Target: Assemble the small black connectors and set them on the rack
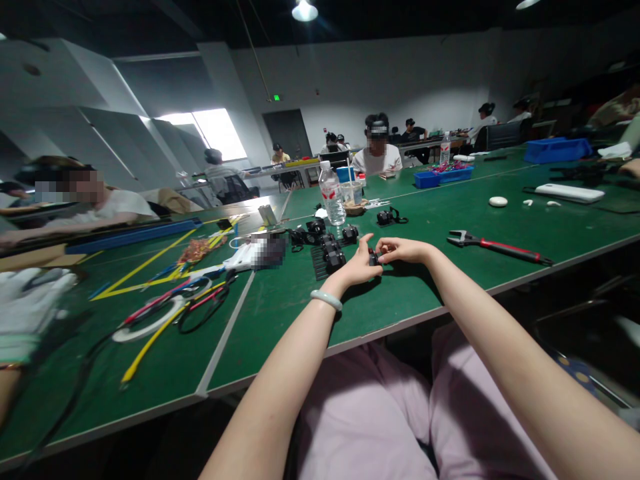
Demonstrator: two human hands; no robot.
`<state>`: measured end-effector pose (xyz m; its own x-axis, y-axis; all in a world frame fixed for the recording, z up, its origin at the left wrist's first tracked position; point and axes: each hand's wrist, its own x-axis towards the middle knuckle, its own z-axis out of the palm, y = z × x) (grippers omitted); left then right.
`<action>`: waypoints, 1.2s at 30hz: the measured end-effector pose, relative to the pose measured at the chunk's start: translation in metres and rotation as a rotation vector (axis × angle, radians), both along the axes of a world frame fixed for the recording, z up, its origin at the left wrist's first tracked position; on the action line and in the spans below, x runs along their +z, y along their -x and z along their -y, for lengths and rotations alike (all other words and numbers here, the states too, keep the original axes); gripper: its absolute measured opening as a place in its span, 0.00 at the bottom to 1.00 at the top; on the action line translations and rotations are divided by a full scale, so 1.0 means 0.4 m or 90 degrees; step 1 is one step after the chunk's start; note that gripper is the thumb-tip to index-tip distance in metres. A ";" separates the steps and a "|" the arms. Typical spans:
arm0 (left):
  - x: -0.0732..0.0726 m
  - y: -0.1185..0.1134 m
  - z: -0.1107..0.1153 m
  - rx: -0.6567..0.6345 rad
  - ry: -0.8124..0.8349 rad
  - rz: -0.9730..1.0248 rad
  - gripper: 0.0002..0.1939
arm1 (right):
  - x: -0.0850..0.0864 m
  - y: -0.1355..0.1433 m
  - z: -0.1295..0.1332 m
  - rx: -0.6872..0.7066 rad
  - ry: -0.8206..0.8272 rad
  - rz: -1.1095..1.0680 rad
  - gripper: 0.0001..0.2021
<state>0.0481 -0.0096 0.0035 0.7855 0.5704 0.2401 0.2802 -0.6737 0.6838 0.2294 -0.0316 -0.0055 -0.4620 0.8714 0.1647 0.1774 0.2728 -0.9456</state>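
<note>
Over the green table [400, 293] my two hands meet around a small black part [373, 257], mostly covered by fingers; its exact kind does not show. My left hand [361, 265], with a pale bangle [326, 300] on its wrist, has thumb and fingers curved around the part. My right hand [400, 249] touches the same part from the right with bent fingertips. Just left of my hands, black blocky assemblies [332, 253] stand on a ribbed black piece [319, 264]. Another black assembly [351, 233] sits behind my left hand, and one with a loop [390, 217] lies farther back.
Right of my hands lies a red-handled adjustable wrench [500, 249]. A water bottle [331, 195] stands behind the black parts. To the left are cables [160, 333], a tape ring [150, 323] and a co-worker's gloved hand [33, 307]. Blue trays [557, 150] stand farther off.
</note>
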 end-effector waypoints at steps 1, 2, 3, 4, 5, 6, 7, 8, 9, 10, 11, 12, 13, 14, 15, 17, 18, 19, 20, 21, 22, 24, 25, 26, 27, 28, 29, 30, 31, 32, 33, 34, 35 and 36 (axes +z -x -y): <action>0.000 0.000 0.000 0.000 -0.005 -0.005 0.45 | 0.001 0.000 0.001 -0.001 -0.001 0.001 0.15; -0.001 0.000 -0.001 0.000 -0.010 -0.010 0.44 | 0.002 0.001 0.002 -0.001 -0.004 0.003 0.14; -0.001 0.000 -0.001 0.000 -0.015 -0.013 0.44 | 0.003 0.001 0.003 -0.001 -0.006 0.006 0.14; -0.001 0.000 -0.001 -0.001 -0.019 -0.014 0.44 | 0.004 0.001 0.003 -0.001 -0.009 0.011 0.14; -0.001 0.000 -0.002 -0.001 -0.023 -0.013 0.44 | 0.005 0.002 0.004 -0.001 -0.011 0.016 0.13; 0.000 0.000 -0.002 -0.001 -0.025 -0.011 0.44 | 0.006 0.002 0.004 -0.002 -0.011 0.019 0.14; 0.000 0.000 -0.002 -0.002 -0.026 -0.010 0.43 | 0.007 0.002 0.004 -0.003 -0.010 0.021 0.14; 0.000 0.000 -0.001 -0.002 -0.026 -0.010 0.43 | 0.007 0.002 0.004 -0.006 -0.009 0.022 0.14; 0.001 0.000 -0.001 -0.003 -0.024 -0.010 0.43 | 0.007 0.003 0.004 -0.008 -0.009 0.023 0.14; 0.001 0.000 0.000 -0.003 -0.022 -0.011 0.43 | 0.008 0.003 0.003 -0.010 -0.009 0.026 0.15; 0.002 0.000 0.000 -0.003 -0.020 -0.012 0.43 | 0.008 0.003 0.004 -0.011 -0.008 0.029 0.15; 0.002 0.000 0.000 -0.001 -0.018 -0.013 0.43 | 0.008 0.003 0.004 -0.013 -0.007 0.032 0.15; 0.001 0.001 0.000 0.001 -0.018 -0.013 0.43 | 0.009 0.003 0.004 -0.015 -0.007 0.036 0.16; 0.001 0.001 0.000 0.003 -0.019 -0.014 0.43 | 0.010 0.002 0.005 -0.017 -0.005 0.040 0.16; 0.001 0.001 0.000 0.004 -0.020 -0.013 0.43 | 0.010 0.002 0.005 -0.019 -0.004 0.043 0.16; -0.001 0.001 0.000 0.005 -0.024 -0.012 0.43 | 0.011 0.002 0.006 -0.022 -0.001 0.049 0.16; -0.001 0.001 0.000 0.005 -0.026 -0.012 0.43 | 0.011 0.002 0.006 -0.022 0.001 0.049 0.16; -0.001 0.001 0.000 0.005 -0.026 -0.011 0.43 | 0.011 0.002 0.005 -0.023 0.003 0.047 0.15; -0.001 0.000 0.000 0.005 -0.025 -0.011 0.43 | 0.010 0.001 0.005 -0.022 0.006 0.044 0.15; 0.000 0.000 0.000 0.005 -0.023 -0.011 0.43 | 0.009 0.002 0.004 -0.022 0.009 0.039 0.15; 0.001 0.000 0.001 0.005 -0.021 -0.012 0.43 | 0.008 0.002 0.003 -0.022 0.014 0.033 0.15; 0.004 0.000 0.003 0.005 -0.015 -0.014 0.43 | 0.006 0.002 0.002 -0.027 0.023 0.017 0.15; 0.005 0.001 0.003 0.006 -0.012 -0.015 0.43 | 0.004 0.002 0.001 -0.031 0.028 0.007 0.15; 0.006 0.001 0.004 0.006 -0.010 -0.015 0.43 | 0.003 0.001 0.000 -0.033 0.032 -0.005 0.15; 0.007 0.001 0.005 0.007 -0.008 -0.014 0.44 | 0.002 0.001 -0.001 -0.033 0.037 -0.015 0.16; 0.008 0.001 0.006 0.005 -0.005 -0.011 0.44 | 0.001 0.000 -0.002 -0.029 0.041 -0.022 0.17; 0.008 0.001 0.006 0.002 -0.003 -0.006 0.44 | 0.000 -0.001 -0.002 -0.022 0.042 -0.028 0.19; 0.007 0.001 0.006 -0.002 -0.001 -0.001 0.44 | -0.001 -0.002 -0.003 -0.012 0.041 -0.030 0.20; 0.007 0.001 0.006 -0.006 0.003 0.005 0.44 | -0.001 -0.003 -0.003 -0.001 0.037 -0.029 0.21; 0.006 0.001 0.006 -0.010 0.007 0.010 0.44 | -0.001 -0.003 -0.004 0.009 0.031 -0.025 0.22; 0.005 0.001 0.005 -0.012 0.011 0.014 0.44 | 0.000 -0.003 -0.004 0.017 0.025 -0.021 0.22; 0.004 0.001 0.005 -0.015 0.015 0.016 0.45 | 0.000 -0.003 -0.003 0.024 0.021 -0.016 0.22; 0.003 0.001 0.005 -0.016 0.017 0.018 0.45 | 0.001 -0.003 -0.003 0.029 0.018 -0.012 0.22; 0.003 0.000 0.004 -0.018 0.020 0.020 0.45 | 0.001 -0.002 -0.002 0.033 0.016 -0.009 0.22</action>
<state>0.0480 -0.0112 0.0047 0.7938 0.5557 0.2472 0.2399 -0.6596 0.7123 0.2303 -0.0307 -0.0051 -0.5050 0.8500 0.1497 0.1507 0.2576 -0.9544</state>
